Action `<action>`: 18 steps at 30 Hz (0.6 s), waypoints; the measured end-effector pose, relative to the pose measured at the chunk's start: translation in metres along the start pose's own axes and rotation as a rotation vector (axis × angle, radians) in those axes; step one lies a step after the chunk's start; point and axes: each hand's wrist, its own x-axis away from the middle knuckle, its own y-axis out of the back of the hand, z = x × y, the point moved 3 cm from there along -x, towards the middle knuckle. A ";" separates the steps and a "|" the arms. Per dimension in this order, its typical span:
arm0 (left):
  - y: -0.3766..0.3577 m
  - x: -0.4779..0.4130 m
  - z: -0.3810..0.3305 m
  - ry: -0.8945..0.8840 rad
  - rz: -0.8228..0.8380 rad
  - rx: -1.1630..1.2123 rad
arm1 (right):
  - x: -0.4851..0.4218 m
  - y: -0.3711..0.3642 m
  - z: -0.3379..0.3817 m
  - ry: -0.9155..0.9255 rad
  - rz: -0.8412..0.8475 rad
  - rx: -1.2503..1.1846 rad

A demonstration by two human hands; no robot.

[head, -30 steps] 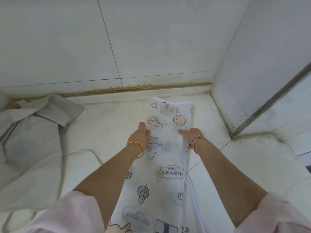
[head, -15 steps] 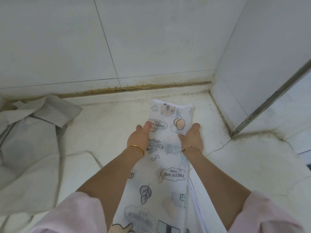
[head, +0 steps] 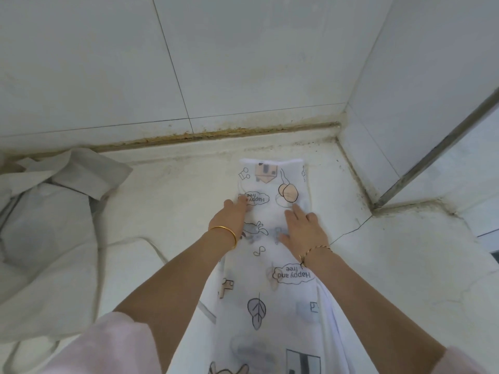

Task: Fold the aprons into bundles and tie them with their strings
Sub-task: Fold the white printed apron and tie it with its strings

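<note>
A white translucent apron point(head: 272, 268) printed with cartoon leaves and "Happy and free" clouds lies folded into a long narrow strip on the white counter, running from the near edge towards the back wall. My left hand point(head: 229, 217) rests flat on its left edge, fingers spread. Flat on the strip's right side lies my right hand point(head: 303, 228), fingers pointing away. Neither hand grips the cloth. A white string point(head: 328, 319) trails along the strip's right edge.
A crumpled pile of plain white aprons point(head: 46, 238) lies at the left, with a string point(head: 151, 247) looping towards the middle. The tiled back wall point(head: 189, 63) and a right-hand tiled corner point(head: 378, 147) bound the counter point(head: 405, 279).
Both hands slid forward along the strip and then flattened on it. The right hand shifted inward from the strip's right edge onto the cloth.
</note>
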 end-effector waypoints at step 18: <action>-0.046 0.059 -0.004 -0.302 0.032 -0.308 | -0.003 0.001 -0.001 -0.077 0.037 -0.050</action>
